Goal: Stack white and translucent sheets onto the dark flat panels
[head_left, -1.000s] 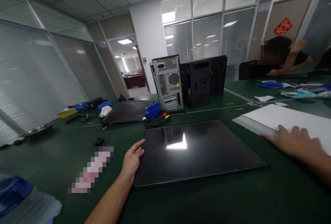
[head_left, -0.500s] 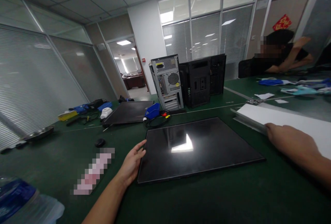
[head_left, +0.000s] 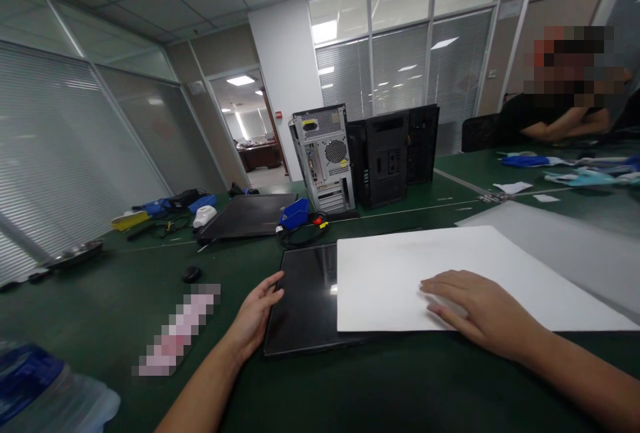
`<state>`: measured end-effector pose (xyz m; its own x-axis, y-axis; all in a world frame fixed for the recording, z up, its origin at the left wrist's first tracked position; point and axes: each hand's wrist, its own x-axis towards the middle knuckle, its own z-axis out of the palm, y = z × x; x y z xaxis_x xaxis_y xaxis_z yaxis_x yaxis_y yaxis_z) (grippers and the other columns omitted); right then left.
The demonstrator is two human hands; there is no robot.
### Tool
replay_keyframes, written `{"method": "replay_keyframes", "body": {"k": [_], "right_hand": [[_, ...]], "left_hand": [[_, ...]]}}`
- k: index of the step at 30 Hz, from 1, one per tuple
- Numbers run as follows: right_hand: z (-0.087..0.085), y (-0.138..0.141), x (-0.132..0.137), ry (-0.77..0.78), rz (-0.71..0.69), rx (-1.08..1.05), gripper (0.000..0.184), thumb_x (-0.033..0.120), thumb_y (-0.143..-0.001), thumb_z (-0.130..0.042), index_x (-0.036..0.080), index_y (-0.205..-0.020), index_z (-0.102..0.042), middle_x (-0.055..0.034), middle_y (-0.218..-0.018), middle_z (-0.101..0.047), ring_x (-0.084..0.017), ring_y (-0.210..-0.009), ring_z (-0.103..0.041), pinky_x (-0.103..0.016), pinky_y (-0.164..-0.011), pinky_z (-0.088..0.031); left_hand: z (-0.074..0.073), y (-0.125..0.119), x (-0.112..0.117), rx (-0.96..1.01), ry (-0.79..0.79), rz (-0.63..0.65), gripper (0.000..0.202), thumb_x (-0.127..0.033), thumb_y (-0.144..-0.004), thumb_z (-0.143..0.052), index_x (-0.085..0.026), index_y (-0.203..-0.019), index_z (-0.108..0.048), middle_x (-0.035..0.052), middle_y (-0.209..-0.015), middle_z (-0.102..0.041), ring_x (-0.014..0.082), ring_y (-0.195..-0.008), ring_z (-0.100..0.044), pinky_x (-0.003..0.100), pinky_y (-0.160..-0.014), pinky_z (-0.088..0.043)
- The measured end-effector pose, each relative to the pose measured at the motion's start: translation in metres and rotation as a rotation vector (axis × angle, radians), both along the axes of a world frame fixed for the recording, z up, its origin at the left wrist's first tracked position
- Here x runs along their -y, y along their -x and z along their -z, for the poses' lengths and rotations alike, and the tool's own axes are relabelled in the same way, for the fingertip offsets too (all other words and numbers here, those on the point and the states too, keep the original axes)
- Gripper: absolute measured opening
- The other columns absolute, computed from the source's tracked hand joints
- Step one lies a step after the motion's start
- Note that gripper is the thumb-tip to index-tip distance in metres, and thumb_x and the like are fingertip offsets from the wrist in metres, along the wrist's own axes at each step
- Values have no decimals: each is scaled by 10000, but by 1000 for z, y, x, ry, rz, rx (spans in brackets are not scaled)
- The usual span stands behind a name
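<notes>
A flat black screen panel (head_left: 305, 300) lies face up on the green table before me. My left hand (head_left: 255, 316) is at its left edge, thumb and fingers against the frame. A large white sheet (head_left: 380, 273) covers the panel's right part, its left edge across the screen. My right hand (head_left: 465, 306) rests flat on the white sheet, fingers extended and thumb apart. A translucent sheet (head_left: 565, 246) lies behind and to the right of the white one. The panel's right end is hidden under the white sheet.
A computer tower (head_left: 327, 160) and black cases (head_left: 387, 160) stand at the back. Left of them lie another dark panel (head_left: 250, 216) and a blue object (head_left: 295, 213) with cable. A plastic bottle (head_left: 50, 393) is at lower left. A person (head_left: 565, 116) sits far right.
My right hand has moved left from the stack's edge, and the white sheet has come across the panel. The translucent sheet now lies uncovered. My left hand stays at the panel's edge.
</notes>
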<state>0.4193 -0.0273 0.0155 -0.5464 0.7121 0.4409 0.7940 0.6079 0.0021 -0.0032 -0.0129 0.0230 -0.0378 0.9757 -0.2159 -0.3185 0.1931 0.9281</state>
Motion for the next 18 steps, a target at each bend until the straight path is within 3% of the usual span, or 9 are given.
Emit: {"method": "replay_keyframes", "body": {"k": [5,7,12,15,18], "right_hand": [[10,-25,-15,36,324,20,456,540,-901,-393,228,-1047,-692,-66,-1069,-679,-263,-979,-618,-488,-863,-488],[10,-24,-14,76,328,2,474,555,-896,-387,235,-1085,-682,-66,-1090,-674,-268,-983,-621,-487,-861,-495],[3,-7,-3,102,149,-133,495,492,-903,-412,292,-1347,-497,-20,-1322,-552,-220,-1170,-549,-406,-982,-466],[1,-5,-2,39,189,-103,438,478,-894,-420,273,-1238,-598,-44,-1213,-626,-230,-1062,-609,-422,-913,-497],[2,-10,-4,82,220,-18,393,467,-904,-393,262,-1054,-693,-55,-1039,-690,-216,-890,-653,-402,-786,-528]], "left_hand": [[-1,-2,0,-10,18,-31,608,-135,-714,-709,-185,-1296,-537,129,-1228,-648,250,-1109,-623,373,-963,-474],[-1,-2,0,-13,20,-33,597,-133,-716,-706,-189,-1288,-542,126,-1237,-642,250,-1113,-620,365,-952,-481],[3,-2,-1,-38,15,-9,631,-143,-723,-702,-192,-1319,-502,143,-1218,-641,262,-1019,-661,373,-838,-538],[5,-1,-1,-53,-8,12,664,-107,-704,-696,-188,-1326,-480,148,-1231,-626,261,-960,-678,373,-782,-554],[5,-1,-1,-71,-26,24,688,-43,-676,-667,-184,-1321,-470,145,-1245,-611,250,-935,-681,357,-751,-557]]}}
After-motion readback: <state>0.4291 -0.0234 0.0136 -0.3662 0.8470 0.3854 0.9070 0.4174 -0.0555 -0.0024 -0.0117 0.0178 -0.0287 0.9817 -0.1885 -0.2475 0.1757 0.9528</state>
